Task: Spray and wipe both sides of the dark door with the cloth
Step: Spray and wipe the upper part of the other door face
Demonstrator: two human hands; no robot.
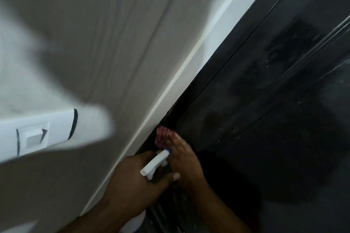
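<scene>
Pressing the cloth (163,135) flat against the door (265,119), the right hand (184,159) lies with its fingers fairly straight and close together. The red checked fabric shows just past the fingertips. Whether the thumb also pinches the cloth cannot be told from here.

Just beside that hand, on the side away from the door face, the left hand (130,181) curls around the neck of the spray bottle (154,162). The bottle's white trigger head points toward the cloth and nearly touches the right hand's fingers.

The cloth sits at the door's edge, where the dark panel meets the pale door frame (170,89). From the grip, the door's long edge runs away and upward in a straight diagonal, and most of the dark face spreads out to the right of the hand. Droplets and dull wet patches show on that face beyond the fingertips.

The right hand is the nearer one to the unwiped stretch, so the next stroke probably follows the edge upward or sweeps right across the panel. Past the frame lies a grey wall (113,43) with a light switch (36,134), well apart from both hands.
</scene>
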